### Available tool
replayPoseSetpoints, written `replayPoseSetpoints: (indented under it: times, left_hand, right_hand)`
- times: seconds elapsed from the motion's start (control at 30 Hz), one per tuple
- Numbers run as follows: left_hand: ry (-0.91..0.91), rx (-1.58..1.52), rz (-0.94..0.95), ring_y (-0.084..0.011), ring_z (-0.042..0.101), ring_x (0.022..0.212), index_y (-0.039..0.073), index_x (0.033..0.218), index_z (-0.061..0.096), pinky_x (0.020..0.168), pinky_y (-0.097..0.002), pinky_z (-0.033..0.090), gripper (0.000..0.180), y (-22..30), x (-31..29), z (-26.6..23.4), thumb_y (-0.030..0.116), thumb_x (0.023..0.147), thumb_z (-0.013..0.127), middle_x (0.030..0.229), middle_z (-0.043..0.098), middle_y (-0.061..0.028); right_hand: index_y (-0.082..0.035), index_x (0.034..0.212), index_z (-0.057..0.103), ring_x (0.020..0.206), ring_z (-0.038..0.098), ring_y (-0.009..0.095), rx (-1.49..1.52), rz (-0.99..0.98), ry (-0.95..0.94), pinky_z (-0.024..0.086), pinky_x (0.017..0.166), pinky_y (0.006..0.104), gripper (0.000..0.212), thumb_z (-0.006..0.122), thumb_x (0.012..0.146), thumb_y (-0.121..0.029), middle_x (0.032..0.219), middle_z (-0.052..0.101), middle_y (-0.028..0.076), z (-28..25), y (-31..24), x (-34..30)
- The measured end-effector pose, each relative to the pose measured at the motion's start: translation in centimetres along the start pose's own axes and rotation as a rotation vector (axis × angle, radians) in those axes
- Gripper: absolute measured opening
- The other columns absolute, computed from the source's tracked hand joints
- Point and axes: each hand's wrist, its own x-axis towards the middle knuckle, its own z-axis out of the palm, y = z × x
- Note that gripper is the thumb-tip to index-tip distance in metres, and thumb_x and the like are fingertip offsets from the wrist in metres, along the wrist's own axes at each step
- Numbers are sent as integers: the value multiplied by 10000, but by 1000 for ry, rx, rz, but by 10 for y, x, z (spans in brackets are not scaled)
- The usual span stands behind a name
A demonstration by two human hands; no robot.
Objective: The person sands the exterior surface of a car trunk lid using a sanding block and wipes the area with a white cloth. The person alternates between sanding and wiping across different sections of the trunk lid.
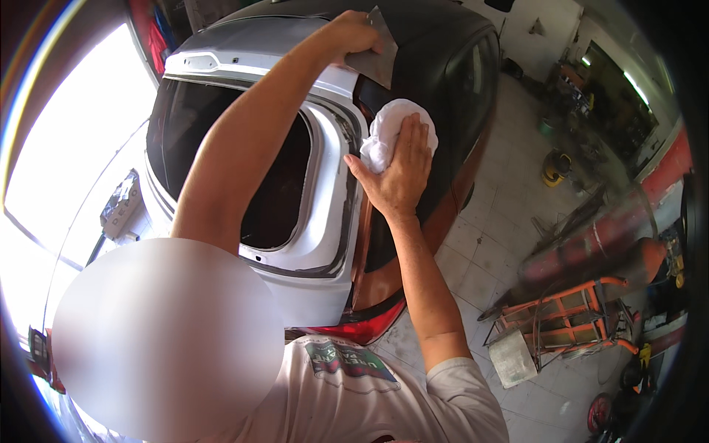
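Over the roof's rear edge, my left hand [356,35] is closed on a thin grey flat sheet [380,59] with a pointed corner; its material I cannot tell. Nearer and to the right, my right hand [402,168] rests on a bunched white cloth [384,125], fingers stretched along it and thumb apart. Under the cloth is the dark rear side of a car [436,88]. To the left of that hand is the car's white tailgate [329,184], around a dark rear window opening [273,199]. My left forearm crosses over and hides part of it.
On the right, an orange-framed hand cart [569,317] and red cylinders [583,247] stand on the tiled floor [480,229]. A yellow and black object [555,168] sits farther back. The red tail light [362,325] is below the tailgate. Bright light fills the left side.
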Motion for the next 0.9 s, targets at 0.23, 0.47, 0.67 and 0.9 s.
replayPoseSetpoints:
  times: [0.23, 0.47, 0.67, 0.9]
  left_hand:
    - [-149, 29, -18, -287, 759, 929, 2, 1279, 683, 835, -405, 621, 491, -38, 4, -96, 128, 814, 777, 1163, 729, -189]
    - [75, 1142, 577, -260, 735, 1018, 68, 1130, 763, 871, -404, 596, 263, 33, -66, -76, 168, 888, 748, 1155, 750, -83]
    - [40, 1399, 1103, -210, 696, 1018, 118, 1115, 767, 746, -354, 611, 271, -8, -104, -26, 72, 855, 704, 1093, 771, 1]
    - [54, 1480, 1054, -215, 692, 970, 135, 1177, 747, 708, -358, 603, 346, -22, -93, -15, 51, 844, 706, 1006, 752, -21]
  right_hand:
    - [28, 1614, 350, 1557, 319, 455, 11, 35, -4, 292, 1190, 673, 1233, 786, 759, -745, 1668, 367, 254, -2, 5, -4]
    - [22, 1618, 346, 1564, 314, 440, -3, 28, 5, 292, 1192, 675, 1240, 788, 751, -748, 1675, 367, 236, -3, 8, -3]
    - [13, 1617, 354, 1568, 313, 427, -3, 67, -21, 292, 1198, 670, 1240, 820, 732, -720, 1673, 371, 234, -3, 4, -3]
    - [17, 1613, 360, 1560, 319, 441, 70, 73, 3, 308, 1180, 675, 1242, 841, 716, -694, 1652, 397, 247, -3, 2, -3]
